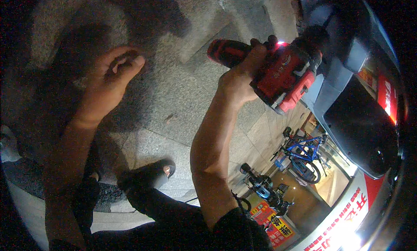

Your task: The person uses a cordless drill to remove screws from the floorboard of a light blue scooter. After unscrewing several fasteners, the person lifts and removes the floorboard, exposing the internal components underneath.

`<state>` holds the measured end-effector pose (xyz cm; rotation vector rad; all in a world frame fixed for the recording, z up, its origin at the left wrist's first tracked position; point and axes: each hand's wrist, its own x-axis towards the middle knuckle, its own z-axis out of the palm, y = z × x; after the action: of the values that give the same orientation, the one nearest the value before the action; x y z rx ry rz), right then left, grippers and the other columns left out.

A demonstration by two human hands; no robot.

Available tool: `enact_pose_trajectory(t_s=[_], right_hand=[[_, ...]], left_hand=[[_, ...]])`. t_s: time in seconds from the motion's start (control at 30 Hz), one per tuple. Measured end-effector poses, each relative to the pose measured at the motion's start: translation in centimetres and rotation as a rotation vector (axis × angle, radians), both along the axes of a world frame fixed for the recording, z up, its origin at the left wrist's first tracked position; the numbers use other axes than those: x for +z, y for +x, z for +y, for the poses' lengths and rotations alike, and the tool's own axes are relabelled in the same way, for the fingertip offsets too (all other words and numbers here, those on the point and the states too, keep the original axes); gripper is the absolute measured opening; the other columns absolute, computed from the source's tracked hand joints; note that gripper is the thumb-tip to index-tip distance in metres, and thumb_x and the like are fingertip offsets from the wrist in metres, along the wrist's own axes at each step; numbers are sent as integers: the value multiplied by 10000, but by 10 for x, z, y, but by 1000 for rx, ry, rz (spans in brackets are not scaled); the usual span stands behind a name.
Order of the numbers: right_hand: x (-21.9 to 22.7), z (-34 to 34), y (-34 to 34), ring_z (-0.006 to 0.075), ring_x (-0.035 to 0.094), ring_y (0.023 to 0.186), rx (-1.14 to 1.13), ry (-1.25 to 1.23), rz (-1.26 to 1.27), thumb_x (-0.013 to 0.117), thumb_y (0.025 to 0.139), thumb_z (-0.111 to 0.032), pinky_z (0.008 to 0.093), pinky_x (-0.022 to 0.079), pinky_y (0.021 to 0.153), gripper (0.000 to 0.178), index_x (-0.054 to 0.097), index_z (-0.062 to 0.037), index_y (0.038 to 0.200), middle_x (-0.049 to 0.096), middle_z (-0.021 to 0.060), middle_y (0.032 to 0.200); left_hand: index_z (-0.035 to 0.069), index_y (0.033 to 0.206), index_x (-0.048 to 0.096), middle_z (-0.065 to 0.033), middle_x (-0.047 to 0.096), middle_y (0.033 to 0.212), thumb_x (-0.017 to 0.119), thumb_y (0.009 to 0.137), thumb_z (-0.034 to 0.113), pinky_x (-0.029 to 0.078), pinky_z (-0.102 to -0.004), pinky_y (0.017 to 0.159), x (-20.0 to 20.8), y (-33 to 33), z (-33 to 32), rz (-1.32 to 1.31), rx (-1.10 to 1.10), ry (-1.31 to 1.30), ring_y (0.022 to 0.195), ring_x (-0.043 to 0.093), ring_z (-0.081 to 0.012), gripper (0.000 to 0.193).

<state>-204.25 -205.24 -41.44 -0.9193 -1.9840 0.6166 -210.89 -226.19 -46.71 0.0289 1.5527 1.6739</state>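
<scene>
My right hand (241, 79) is wrapped round a red and black cordless power tool (280, 73). A small light glows on the tool. Its dark front end lies against or close in front of a grey-blue vehicle body panel (330, 86); I cannot tell whether they touch. To the left, my left hand (114, 75) hangs over the stone paving, apart from the tool. Its fingers are curled in and the thumb is pressed towards them. Shadow hides what, if anything, they hold.
Grey stone paving (173, 108) lies below, with my shod foot (150, 173) on it. A blue bicycle (304, 153) and a dark two-wheeler (265, 188) stand by a lit shopfront at lower right. A red and yellow sign (276, 225) is beside them. The vehicle's dark window-like panel (365, 125) fills the right side.
</scene>
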Motion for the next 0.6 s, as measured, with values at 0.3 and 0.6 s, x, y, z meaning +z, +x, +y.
enact_pose_trajectory(t_s=[0.3, 0.6], right_hand=[[-16, 16, 2, 240, 590, 885, 138, -9, 123, 581, 919, -122, 340, 488, 795, 231, 552, 14, 1104, 617, 131, 992], [-5, 8, 13, 202, 565, 820, 192, -99, 34, 548, 948, -157, 315, 484, 741, 302, 521, 12, 1197, 600, 108, 961]], left_hand=[[5, 1134, 606, -78, 645, 1059, 684, 863, 208, 466, -299, 915, 32, -12, 49, 116, -11, 94, 1034, 588, -170, 347], [-5, 1025, 633, -96, 641, 891, 628, 885, 200, 471, -302, 756, 73, -49, 120, 523, -7, 196, 825, 597, -175, 248]])
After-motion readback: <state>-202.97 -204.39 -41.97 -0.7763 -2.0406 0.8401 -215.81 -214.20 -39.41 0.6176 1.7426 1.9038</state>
